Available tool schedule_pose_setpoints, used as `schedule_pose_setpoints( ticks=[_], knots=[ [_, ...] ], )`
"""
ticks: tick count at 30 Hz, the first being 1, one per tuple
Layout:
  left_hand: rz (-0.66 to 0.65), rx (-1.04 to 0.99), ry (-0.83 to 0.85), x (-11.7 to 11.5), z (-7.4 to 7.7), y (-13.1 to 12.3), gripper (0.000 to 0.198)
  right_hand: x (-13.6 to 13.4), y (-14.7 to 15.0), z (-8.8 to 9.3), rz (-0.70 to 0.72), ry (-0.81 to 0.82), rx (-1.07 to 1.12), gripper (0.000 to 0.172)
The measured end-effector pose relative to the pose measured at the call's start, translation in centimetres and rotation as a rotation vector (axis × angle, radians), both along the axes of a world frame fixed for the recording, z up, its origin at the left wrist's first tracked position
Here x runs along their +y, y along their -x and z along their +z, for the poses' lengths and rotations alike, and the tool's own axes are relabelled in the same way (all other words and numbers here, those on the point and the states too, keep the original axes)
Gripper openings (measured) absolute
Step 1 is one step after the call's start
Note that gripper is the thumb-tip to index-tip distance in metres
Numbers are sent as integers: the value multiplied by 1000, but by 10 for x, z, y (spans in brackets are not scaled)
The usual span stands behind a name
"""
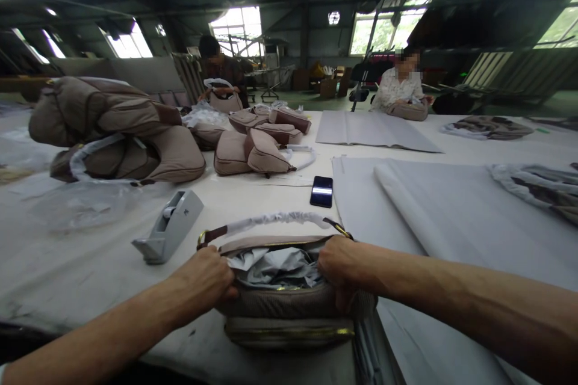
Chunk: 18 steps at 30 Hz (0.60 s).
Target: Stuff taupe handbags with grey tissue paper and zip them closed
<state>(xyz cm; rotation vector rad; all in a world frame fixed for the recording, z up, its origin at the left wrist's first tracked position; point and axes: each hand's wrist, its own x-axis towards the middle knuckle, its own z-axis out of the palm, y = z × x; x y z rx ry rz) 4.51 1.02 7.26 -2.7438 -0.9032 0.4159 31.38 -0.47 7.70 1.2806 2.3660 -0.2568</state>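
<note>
A taupe handbag [280, 304] stands at the table's near edge with its gold zipper undone. Crumpled grey-white paper [275, 266] fills its opening. The bag's handle [275, 221], wrapped in white material, arches behind the opening. At the left end of the mouth, my left hand [212, 277] is closed on the bag's edge. My right hand [341, 267] is closed at the opposite end, its knuckles beside the paper and its thumb down the front. Some of the fingertips of both hands are hidden. A second gold zipper runs low across the bag's front.
A grey tape dispenser [169, 225] stands left of the bag, and a phone [321, 191] lies beyond it. Brown bags [121, 126] are piled at the left, several more [257, 147] mid-table. Paper sheets [460, 210] cover the right. Two people [401, 90] sit opposite, handling bags.
</note>
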Motion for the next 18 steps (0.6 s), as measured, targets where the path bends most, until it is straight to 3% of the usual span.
schedule_pose_setpoints(
  ticks=[3, 5, 7, 9, 12, 15, 18],
  knots=[
    [-286, -334, -182, 3, -1, 8, 9, -13, -9, 11, 122, -7, -171, 36],
    [-398, -448, -258, 1, -2, 11, 14, -23, -16, 11, 275, -187, -90, 45],
    [-437, -451, -247, -2, -4, 9, 21, -30, -22, 4, 424, -337, 5, 44],
    [-409, -369, -169, -5, -7, 4, 18, -32, -23, -4, 438, -399, 26, 31],
    [-256, -145, 6, -4, -8, -10, 13, -29, -14, -5, 298, -334, -123, 16],
    [-144, 75, 125, 2, -5, -24, 17, -21, 0, 5, 236, -38, -337, 17],
    [-22, 190, 127, 6, -2, -29, 18, -16, 5, 14, 169, 181, -372, 27]
  ],
)
